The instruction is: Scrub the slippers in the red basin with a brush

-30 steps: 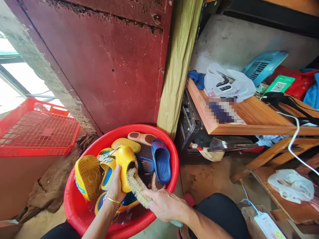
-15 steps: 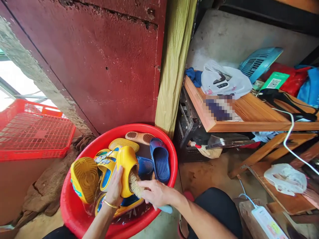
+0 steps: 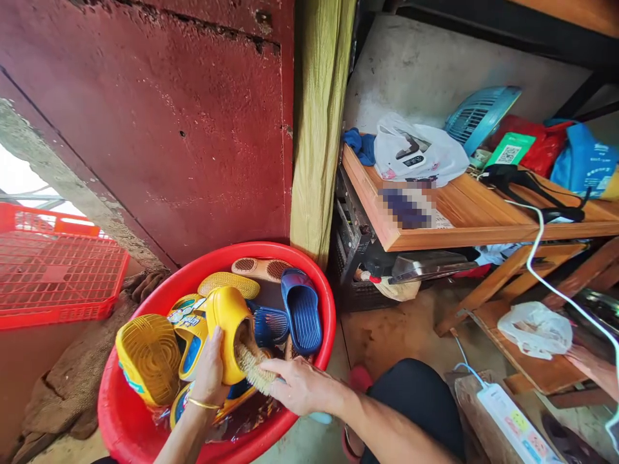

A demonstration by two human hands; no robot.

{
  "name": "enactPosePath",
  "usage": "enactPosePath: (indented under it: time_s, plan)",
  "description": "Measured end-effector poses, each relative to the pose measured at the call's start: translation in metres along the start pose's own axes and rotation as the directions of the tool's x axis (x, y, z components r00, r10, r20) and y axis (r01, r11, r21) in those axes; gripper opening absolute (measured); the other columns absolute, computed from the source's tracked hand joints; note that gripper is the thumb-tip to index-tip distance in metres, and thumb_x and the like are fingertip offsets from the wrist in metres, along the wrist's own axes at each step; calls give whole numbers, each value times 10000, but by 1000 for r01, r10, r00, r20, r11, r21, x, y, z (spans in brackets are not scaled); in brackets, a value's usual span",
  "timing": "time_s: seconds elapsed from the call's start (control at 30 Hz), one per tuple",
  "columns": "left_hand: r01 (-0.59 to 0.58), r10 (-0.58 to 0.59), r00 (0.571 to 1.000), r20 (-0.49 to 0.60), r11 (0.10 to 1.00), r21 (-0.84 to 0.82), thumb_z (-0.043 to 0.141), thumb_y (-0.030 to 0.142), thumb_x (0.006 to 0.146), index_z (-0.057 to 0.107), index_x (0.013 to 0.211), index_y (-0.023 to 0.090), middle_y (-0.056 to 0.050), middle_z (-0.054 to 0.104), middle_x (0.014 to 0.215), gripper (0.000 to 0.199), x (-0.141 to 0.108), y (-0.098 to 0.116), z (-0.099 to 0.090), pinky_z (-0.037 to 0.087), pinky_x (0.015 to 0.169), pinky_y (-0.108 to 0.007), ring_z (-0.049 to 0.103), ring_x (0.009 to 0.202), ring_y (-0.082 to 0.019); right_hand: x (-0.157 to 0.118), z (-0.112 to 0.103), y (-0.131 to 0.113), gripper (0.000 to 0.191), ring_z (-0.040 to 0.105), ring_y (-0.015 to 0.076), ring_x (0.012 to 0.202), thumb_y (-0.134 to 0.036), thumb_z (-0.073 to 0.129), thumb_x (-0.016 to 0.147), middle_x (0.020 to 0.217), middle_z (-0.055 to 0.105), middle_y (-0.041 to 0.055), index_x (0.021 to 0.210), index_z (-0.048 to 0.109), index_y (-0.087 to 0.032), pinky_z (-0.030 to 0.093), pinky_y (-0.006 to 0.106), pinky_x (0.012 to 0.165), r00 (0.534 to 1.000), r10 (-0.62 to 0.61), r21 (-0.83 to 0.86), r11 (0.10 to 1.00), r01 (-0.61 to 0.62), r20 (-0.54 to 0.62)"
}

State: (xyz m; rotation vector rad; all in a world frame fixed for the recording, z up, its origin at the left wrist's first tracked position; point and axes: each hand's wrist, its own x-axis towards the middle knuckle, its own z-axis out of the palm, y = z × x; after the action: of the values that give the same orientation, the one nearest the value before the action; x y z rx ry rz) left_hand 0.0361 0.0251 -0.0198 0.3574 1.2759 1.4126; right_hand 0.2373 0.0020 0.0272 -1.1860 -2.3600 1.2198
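My left hand [image 3: 211,367] is closed around the side of a yellow clog [image 3: 223,316], tilted with its opening facing right. In my right hand [image 3: 302,386] is a scrub brush [image 3: 255,368] with pale bristles; their tip reaches into the clog's opening. Both hands are over a red basin [image 3: 331,303] with some water in it. Around the clog lie an upturned yellow clog [image 3: 152,357], a dark blue slipper [image 3: 302,309], a yellow sole [image 3: 229,283] and a tan sole [image 3: 261,268]. My left hand and the held clog partly hide other blue-and-yellow footwear.
A maroon door [image 3: 193,129] stands behind the basin. To the left is a red plastic crate [image 3: 62,270]. At right, a wooden table [image 3: 469,238] holds bags and a blue fan [image 3: 483,116]. A power strip [image 3: 512,425] lies low right, near another person's arm [image 3: 592,367].
The view has swung right, so everything sits further left. The brush shows slightly more outside the clog's opening. More of the other person's arm has come into view at right.
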Motion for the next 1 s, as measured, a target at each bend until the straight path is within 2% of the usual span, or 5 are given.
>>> enactPosePath:
  time_s: [0.2,0.37,0.57,0.8,1.0]
  plan:
    - [47,-47,997,66,999,2,755,485,747,619,1234,194,-67,753,1082,583,-16,-14,17,596,705,-307,719,852,-225,31,12,9,435,689,218,1020,-229,474,945,1203,713,66,1371,562,-243,510,289,892,974,60,17,998,-57,-217]
    - [54,-58,994,96,997,47,798,472,695,649,1167,213,-61,767,968,558,-13,-9,10,579,612,-316,711,747,-235,27,0,14,362,571,98,466,-280,474,957,738,663,-29,1288,612,-234,473,192,478,986,131,272,950,-154,102]
    - [-70,68,997,26,995,76,813,405,672,651,1121,233,-5,750,890,508,-6,12,-4,550,573,-267,690,680,-186,2,-11,5,377,511,73,416,-249,534,903,671,577,-66,1263,639,-282,436,155,396,928,67,368,906,-210,365]
    - [-53,52,997,60,998,21,820,376,671,640,1081,228,13,740,843,471,-9,20,2,525,490,-248,651,563,-148,-5,-43,3,495,507,85,449,-249,566,880,676,583,-64,1372,583,-294,443,164,406,905,118,306,917,-258,409]
    - [27,-14,995,99,992,-123,779,354,715,647,1148,166,-22,757,856,490,-7,23,7,596,638,-278,711,674,-181,-9,-62,1,564,516,71,525,-243,582,893,752,610,-47,1450,502,-286,428,134,436,907,103,362,894,-264,408]
